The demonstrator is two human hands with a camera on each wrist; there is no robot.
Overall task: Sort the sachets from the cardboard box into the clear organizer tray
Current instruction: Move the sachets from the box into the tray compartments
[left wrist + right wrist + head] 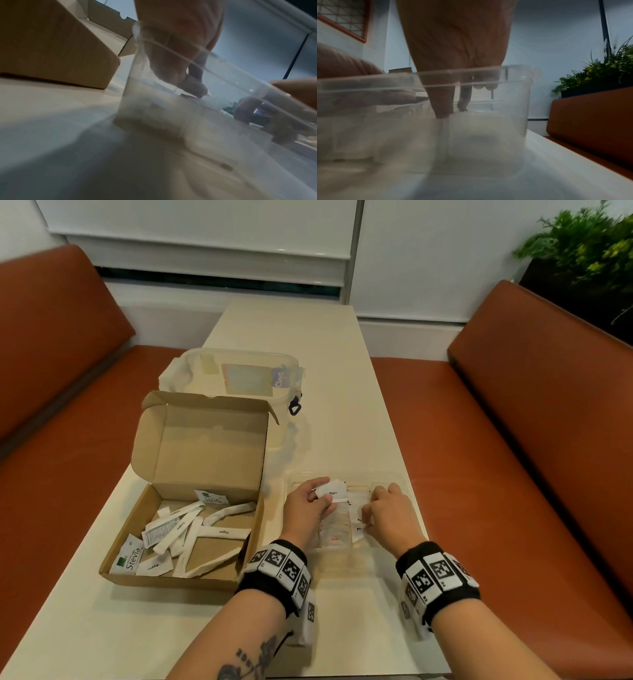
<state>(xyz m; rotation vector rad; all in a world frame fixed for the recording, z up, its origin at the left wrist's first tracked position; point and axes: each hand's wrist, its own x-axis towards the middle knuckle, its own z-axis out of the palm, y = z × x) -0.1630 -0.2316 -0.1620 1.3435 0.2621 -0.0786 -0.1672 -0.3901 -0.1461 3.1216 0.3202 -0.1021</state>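
Pepper sachet (pixel 329 491) pinched in left hand (pixel 306 506); right hand (pixel 388 513) fingering sachets inside tray (pixel 399 477).

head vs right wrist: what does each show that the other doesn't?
Head only: the cardboard box with Sugar and Stevia sachets, the Pepper sachet the left hand pinches, a lidded container.
Right wrist only: fingertips down inside a compartment, seen through the wall.
Both: the clear organizer tray, the right hand, the plant.
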